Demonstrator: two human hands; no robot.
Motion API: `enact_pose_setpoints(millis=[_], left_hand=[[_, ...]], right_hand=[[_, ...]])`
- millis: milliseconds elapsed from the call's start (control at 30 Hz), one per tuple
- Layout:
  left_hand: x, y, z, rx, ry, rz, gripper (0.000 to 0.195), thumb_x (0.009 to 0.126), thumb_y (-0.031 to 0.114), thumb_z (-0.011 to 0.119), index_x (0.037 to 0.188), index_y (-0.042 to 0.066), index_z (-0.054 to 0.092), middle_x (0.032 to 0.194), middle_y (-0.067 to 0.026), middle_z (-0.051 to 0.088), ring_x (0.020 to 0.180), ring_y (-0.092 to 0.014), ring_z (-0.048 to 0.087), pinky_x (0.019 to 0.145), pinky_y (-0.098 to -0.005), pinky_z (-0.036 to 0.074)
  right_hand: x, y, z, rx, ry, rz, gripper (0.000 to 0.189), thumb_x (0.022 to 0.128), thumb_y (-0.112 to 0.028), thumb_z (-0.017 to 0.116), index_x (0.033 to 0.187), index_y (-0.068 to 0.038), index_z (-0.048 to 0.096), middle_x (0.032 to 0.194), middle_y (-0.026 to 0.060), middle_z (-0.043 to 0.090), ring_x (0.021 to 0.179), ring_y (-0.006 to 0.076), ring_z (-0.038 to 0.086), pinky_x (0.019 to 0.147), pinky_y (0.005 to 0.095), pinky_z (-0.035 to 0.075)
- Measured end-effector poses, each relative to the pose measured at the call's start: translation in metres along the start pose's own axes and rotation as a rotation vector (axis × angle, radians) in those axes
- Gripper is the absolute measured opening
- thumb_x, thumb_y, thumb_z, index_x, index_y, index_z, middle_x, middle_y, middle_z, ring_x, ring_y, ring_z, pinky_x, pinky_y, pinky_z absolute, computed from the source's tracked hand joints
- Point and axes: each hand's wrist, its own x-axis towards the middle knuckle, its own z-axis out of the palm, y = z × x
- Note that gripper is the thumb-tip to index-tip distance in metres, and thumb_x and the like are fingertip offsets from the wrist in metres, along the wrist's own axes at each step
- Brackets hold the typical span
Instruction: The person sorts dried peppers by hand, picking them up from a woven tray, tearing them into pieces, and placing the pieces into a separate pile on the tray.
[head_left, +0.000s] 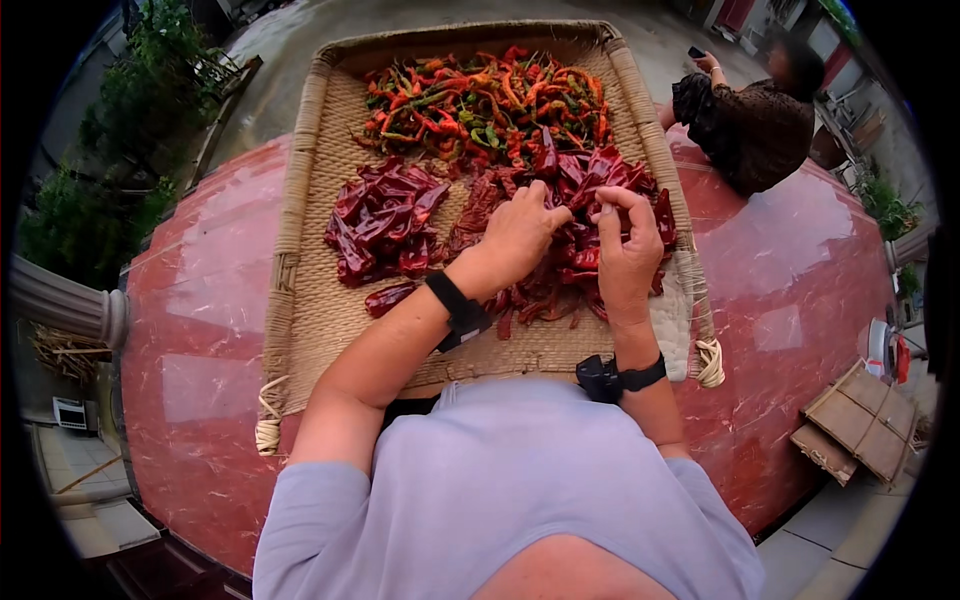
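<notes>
A shallow woven tray with a bound rim lies before me. Over its right half, my left hand bends down into a heap of glossy dark red dried chillies, its fingertips partly hidden. My right hand is close beside it, thumb and forefinger drawn near each other above the same heap. Whether either hand pinches a chilli cannot be made out. Duller, wrinkled red chillies lie to the left of my left hand. A separate pile of shiny dark red chillies sits at the tray's left, with a single chilli below it.
Thin orange, red and green chillies fill the tray's far end. Polished red stone flooring surrounds the tray. A person holding a phone sits at far right. Flattened cardboard lies at right; a column stands left.
</notes>
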Motion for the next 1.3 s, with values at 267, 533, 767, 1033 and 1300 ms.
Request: enact_pose_setpoints(millis=[267, 533, 767, 1033, 1300], left_hand=[[-0.011, -0.021, -0.058, -0.066, 0.207, -0.36, 0.023, 0.088, 0.018, 0.069, 0.108, 0.008, 0.064, 0.097, -0.011, 0.065, 0.099, -0.031, 0.061, 0.081, -0.0428, 0.051], [-0.039, -0.06, -0.074, 0.171, 0.462, -0.448, 0.038, 0.08, 0.011, 0.075, 0.116, 0.005, 0.064, 0.105, -0.0144, 0.063, 0.101, -0.034, 0.056, 0.087, -0.0435, 0.048], [-0.044, -0.027, -0.032, -0.233, 0.09, -0.224, 0.039, 0.084, 0.011, 0.072, 0.121, 0.005, 0.062, 0.102, -0.0135, 0.061, 0.104, -0.033, 0.053, 0.093, -0.0417, 0.045], [-0.037, -0.028, -0.031, -0.56, 0.171, -0.272, 0.032, 0.089, 0.009, 0.069, 0.12, 0.008, 0.061, 0.09, -0.0127, 0.061, 0.076, -0.026, 0.06, 0.07, -0.0386, 0.048], [-0.043, -0.056, -0.081, -0.334, 0.308, -0.819, 0.018, 0.092, 0.013, 0.065, 0.108, 0.006, 0.063, 0.076, -0.0047, 0.058, 0.069, -0.018, 0.059, 0.066, -0.0342, 0.049]], right_hand=[[0.008, -0.002, -0.003, -0.215, -0.039, -0.091, 0.018, 0.087, 0.002, 0.065, 0.103, -0.006, 0.067, 0.098, 0.0089, 0.066, 0.093, 0.0257, 0.061, 0.085, 0.0354, 0.048], [0.013, 0.004, -0.002, -0.737, -0.47, -0.307, 0.027, 0.077, -0.005, 0.072, 0.103, -0.013, 0.07, 0.097, 0.0014, 0.068, 0.098, 0.0246, 0.056, 0.084, 0.0392, 0.042], [0.019, 0.006, 0.0, -0.795, -0.563, -0.319, 0.027, 0.076, -0.006, 0.073, 0.102, -0.014, 0.07, 0.094, 0.0011, 0.067, 0.095, 0.0236, 0.056, 0.086, 0.0384, 0.04], [0.021, -0.01, 0.005, -0.313, -0.53, 0.029, 0.028, 0.081, -0.003, 0.071, 0.109, -0.008, 0.068, 0.101, 0.0073, 0.068, 0.097, 0.0263, 0.059, 0.086, 0.0376, 0.047], [0.014, -0.008, 0.0, -0.616, -0.67, -0.201, 0.035, 0.077, -0.012, 0.078, 0.111, -0.011, 0.067, 0.103, 0.0052, 0.068, 0.098, 0.0266, 0.057, 0.088, 0.0397, 0.041]])
